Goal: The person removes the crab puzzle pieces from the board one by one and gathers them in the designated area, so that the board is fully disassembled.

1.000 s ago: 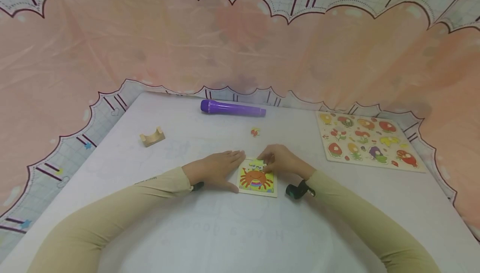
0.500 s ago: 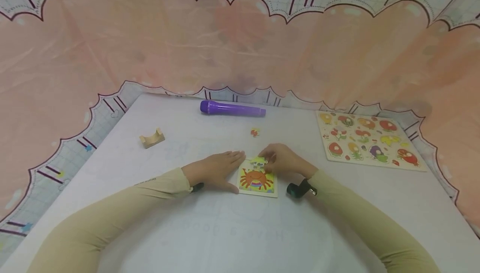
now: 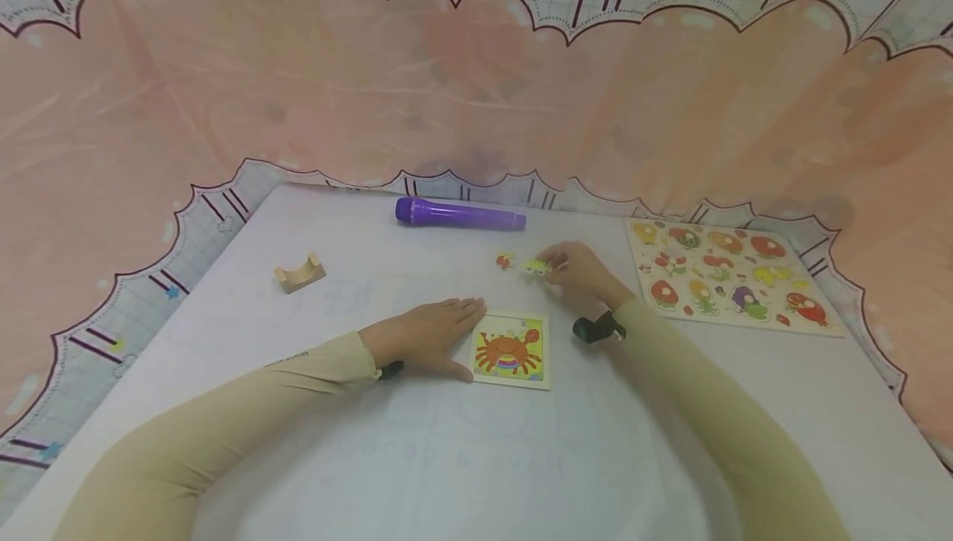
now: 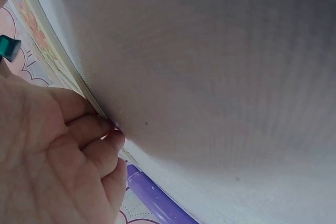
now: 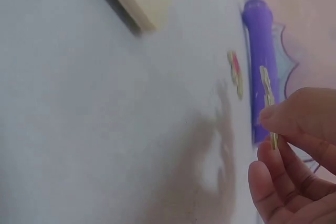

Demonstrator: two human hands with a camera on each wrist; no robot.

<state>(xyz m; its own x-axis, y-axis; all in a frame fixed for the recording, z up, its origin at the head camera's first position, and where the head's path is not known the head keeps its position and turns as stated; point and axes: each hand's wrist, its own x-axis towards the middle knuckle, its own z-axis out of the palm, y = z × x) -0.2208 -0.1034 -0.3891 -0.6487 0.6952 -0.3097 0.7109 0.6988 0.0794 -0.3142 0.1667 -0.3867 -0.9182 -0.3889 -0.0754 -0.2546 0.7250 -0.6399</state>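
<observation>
A small framed crab puzzle lies on the white table, a gap showing along its upper part. My left hand rests flat beside it with straight fingers, touching the frame's left edge; in the left wrist view the fingertips meet the puzzle frame. My right hand pinches a yellow puzzle piece between thumb and fingers, beyond the frame. In the right wrist view that puzzle piece shows edge-on, above the table. Left of it lies a loose red-and-yellow puzzle piece.
A purple toy microphone lies near the table's far edge. At the left stands a curved wooden block. A wooden fruit puzzle board lies at the right. A patterned curtain hangs behind.
My right hand has lifted the yellow piece out of the crab puzzle's top and carried it away, toward the loose red-and-yellow piece. The left hand has stayed at the frame.
</observation>
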